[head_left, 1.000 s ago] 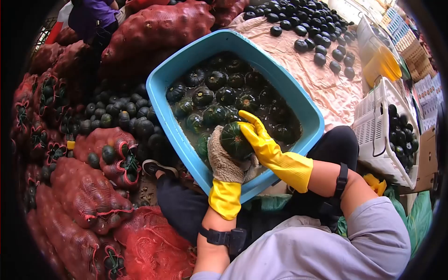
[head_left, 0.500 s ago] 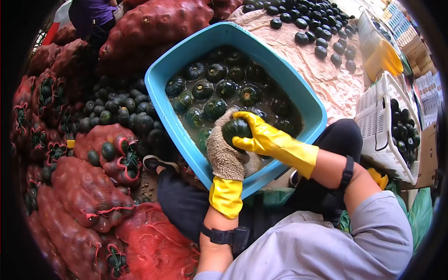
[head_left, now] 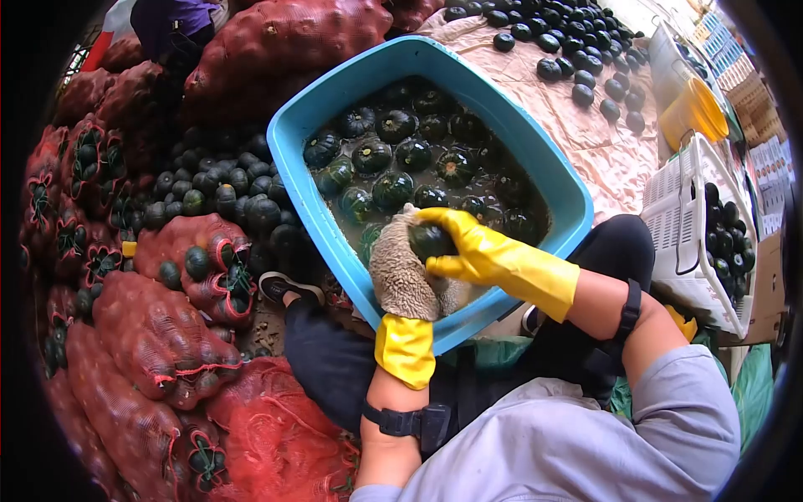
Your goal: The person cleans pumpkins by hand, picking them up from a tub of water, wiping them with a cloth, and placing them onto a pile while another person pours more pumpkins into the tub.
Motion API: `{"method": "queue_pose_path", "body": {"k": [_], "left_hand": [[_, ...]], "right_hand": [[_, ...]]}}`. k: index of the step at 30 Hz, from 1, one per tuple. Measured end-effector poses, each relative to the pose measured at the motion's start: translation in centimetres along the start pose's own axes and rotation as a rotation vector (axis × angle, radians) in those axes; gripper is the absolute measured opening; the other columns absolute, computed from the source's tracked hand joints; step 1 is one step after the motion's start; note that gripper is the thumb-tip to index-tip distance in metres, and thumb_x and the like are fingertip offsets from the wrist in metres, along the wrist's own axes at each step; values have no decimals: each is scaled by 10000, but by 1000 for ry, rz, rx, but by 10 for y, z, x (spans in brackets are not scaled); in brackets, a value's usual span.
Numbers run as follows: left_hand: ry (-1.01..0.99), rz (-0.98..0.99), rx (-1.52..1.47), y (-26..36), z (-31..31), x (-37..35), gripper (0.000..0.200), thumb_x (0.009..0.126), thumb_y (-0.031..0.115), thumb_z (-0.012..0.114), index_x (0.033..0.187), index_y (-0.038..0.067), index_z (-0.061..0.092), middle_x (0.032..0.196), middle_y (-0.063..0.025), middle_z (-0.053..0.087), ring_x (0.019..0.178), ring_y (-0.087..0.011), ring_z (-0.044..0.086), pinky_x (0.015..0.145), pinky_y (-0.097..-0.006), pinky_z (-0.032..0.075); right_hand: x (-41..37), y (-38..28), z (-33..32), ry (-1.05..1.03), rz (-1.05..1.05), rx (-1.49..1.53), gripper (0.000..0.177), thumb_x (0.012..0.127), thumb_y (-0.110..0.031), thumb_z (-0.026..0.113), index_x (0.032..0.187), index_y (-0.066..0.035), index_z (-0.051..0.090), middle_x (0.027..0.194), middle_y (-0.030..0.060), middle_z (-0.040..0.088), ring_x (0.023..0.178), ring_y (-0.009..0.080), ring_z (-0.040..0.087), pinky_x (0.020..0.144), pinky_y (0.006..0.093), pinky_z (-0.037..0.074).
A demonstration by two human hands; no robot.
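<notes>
In the middle of the frame, the right hand [head_left: 473, 253] in a yellow glove grips a small dark green squash [head_left: 431, 241]. The left hand [head_left: 406, 272] in a fuzzy mitt wraps around it too, just over the blue tub [head_left: 414, 52]. The tub holds muddy water and many squashes. At the right edge, a white basket [head_left: 669, 209] holds more. On the left, red net bags [head_left: 142, 335] are stuffed with squashes.

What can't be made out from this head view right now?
All in the head view.
Most of the squash: covered by the right hand and mitted left hand.
The blue tub bottom: under murky water.
The white crate far side: cut off by the lens edge.
Another person, top left: cut off by the frame edge.
</notes>
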State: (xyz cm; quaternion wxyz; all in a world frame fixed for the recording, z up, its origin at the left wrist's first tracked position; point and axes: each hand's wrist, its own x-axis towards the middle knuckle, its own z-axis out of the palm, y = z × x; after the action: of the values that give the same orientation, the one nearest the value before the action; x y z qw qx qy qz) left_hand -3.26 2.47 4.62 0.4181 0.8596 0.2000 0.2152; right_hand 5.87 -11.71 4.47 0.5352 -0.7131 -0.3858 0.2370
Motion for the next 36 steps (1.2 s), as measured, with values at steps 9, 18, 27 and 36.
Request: {"method": "queue_pose_path", "body": {"k": [9,18,27,36], "left_hand": [[-1,-20,-529,-2,5,-9,449,767,166,848,1175,65,691,1131,-164,738,1073,-358,718,934,-413,576],[-116,115,-46,17,-51,-5,638,760,86,847,1351,24,615,1257,-182,695,1185,-341,688,1049,-391,548],[-161,5,173,4,-23,-3,355,775,217,819,1076,58,719,994,-135,755,954,-280,739,853,-392,577],[-229,-928,-1326,-1,-50,17,585,1035,355,357,1167,-107,689,1003,-239,767,732,-392,729,632,-490,639]], "right_hand": [[-7,-3,27,236,507,1077,671,954,-271,832,1528,-120,519,1387,121,636,1282,237,624,1098,416,524],[-9,-65,-23,-175,256,310,843,862,-159,873,1590,-166,450,1440,157,574,1363,268,562,1160,412,446],[-12,2,16,23,200,429,927,782,-176,964,1539,-113,434,1352,145,640,1265,242,620,1093,412,517],[53,11,-186,284,189,682,531,969,-299,774,1411,-64,599,1389,121,640,1340,232,592,1177,373,477]]}}
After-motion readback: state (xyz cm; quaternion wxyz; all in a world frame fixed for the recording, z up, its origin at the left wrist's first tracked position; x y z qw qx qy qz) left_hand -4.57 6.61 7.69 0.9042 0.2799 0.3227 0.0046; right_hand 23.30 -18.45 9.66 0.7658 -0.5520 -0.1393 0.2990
